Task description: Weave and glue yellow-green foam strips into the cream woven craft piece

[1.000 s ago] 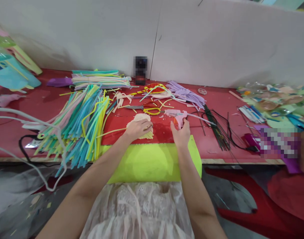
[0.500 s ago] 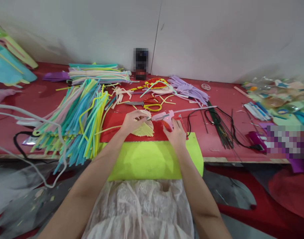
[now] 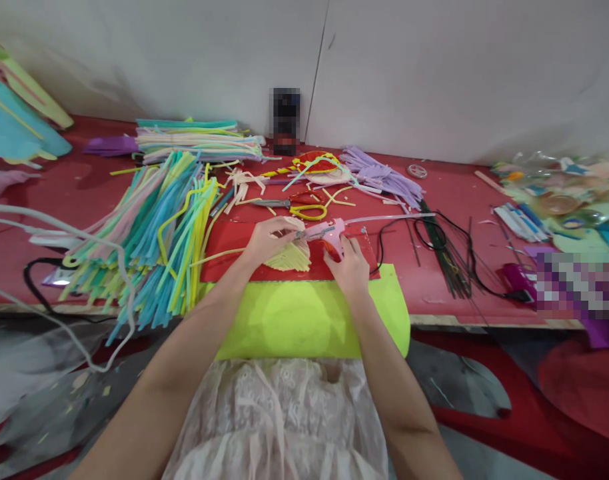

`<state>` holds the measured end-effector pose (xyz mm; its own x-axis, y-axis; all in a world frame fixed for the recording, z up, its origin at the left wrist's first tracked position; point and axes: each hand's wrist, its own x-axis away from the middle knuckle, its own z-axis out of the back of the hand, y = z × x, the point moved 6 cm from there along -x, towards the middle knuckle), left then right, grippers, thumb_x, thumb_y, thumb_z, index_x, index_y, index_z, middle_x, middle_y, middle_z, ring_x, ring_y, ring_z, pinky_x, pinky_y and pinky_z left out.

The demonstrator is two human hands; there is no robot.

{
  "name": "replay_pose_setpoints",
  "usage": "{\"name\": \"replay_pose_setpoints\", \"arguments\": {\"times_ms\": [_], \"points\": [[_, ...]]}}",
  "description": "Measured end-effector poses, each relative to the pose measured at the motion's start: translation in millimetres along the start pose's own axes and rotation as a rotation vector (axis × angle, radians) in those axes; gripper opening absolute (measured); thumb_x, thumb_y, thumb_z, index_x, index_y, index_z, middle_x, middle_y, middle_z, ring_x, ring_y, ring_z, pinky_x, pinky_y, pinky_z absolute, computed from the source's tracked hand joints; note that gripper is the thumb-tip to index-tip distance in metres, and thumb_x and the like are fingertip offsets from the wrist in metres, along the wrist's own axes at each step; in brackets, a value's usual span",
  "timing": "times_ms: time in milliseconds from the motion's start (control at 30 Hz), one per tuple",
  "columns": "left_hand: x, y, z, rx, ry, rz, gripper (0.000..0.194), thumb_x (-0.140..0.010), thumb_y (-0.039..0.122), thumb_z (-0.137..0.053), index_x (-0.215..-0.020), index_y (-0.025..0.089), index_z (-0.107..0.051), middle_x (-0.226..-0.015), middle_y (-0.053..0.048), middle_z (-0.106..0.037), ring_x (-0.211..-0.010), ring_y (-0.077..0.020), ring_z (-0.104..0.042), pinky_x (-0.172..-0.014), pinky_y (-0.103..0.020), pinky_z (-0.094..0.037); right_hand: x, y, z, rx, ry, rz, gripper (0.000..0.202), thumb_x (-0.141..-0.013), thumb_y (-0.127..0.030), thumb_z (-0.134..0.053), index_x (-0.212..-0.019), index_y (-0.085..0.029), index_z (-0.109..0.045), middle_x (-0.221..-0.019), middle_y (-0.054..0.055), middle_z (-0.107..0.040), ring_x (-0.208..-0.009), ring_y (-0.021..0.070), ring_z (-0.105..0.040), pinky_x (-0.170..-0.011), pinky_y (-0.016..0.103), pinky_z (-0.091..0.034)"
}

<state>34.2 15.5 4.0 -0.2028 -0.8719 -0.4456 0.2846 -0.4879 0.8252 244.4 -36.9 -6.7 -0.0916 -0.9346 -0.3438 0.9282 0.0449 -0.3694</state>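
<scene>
My left hand (image 3: 265,241) is closed with its fingertips pinched at the upper edge of a pale yellow, fan-shaped piece made of chenille stems (image 3: 290,259). That piece lies over a red board (image 3: 224,264). My right hand (image 3: 353,267) grips a pink hot glue gun (image 3: 337,231) by its handle, with fingers near the orange trigger. The gun's metal nozzle points left and reaches my left fingertips; whether it touches the piece I cannot tell. A long clear glue stick (image 3: 389,218) protrudes from the gun's back.
Scissors (image 3: 308,211) with yellow-red handles lie behind the board. Chenille stems (image 3: 154,227) pile up at left, a lilac bundle (image 3: 382,173) behind. A black cord (image 3: 467,267) and dark green stems (image 3: 442,257) lie right. A white cable (image 3: 127,280) hangs over the table's front edge.
The glue gun's nozzle has shifted slightly left, closer to my left fingertips. Both hands keep their grip, and the whole view has tilted a little.
</scene>
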Motion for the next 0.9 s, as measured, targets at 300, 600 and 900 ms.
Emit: {"name": "replay_pose_setpoints", "arguments": {"times_ms": [300,600,900], "points": [[0.8,-4.6,-2.3,0.007,-0.021,-0.01,0.015,-0.081,0.032,-0.066,-0.086,0.021,-0.075,-0.093,-0.005,-0.075,-0.088,-0.0172,-0.068,-0.083,-0.03,-0.054,0.7,0.7,-1.3,-0.009,0.003,0.016,0.049,-0.085,-0.037,-0.055,-0.13,-0.018,-0.056,-0.123,0.013,-0.062,-0.097,0.0253,-0.065,-0.067,0.032,-0.051],[1.0,-4.3,-4.0,-0.008,-0.031,-0.005,0.014,-0.08,0.031,-0.067,-0.086,0.021,-0.075,-0.091,-0.005,-0.075,-0.085,-0.0165,-0.069,-0.079,-0.028,-0.053,4.1,3.8,-0.7,0.003,-0.015,-0.001,0.05,-0.084,-0.036,-0.055,-0.131,-0.017,-0.055,-0.124,0.014,-0.061,-0.098,0.0262,-0.065,-0.069,0.033,-0.051],[1.9,-2.3,-5.6,-0.034,-0.042,-0.004,0.015,-0.08,0.032,-0.066,-0.084,0.021,-0.075,-0.09,-0.005,-0.075,-0.084,-0.0166,-0.068,-0.078,-0.028,-0.054,9.0,7.1,2.4,0.013,0.006,-0.01,0.051,-0.084,-0.037,-0.054,-0.131,-0.017,-0.056,-0.124,0.014,-0.062,-0.097,0.0263,-0.065,-0.066,0.032,-0.05]]}}
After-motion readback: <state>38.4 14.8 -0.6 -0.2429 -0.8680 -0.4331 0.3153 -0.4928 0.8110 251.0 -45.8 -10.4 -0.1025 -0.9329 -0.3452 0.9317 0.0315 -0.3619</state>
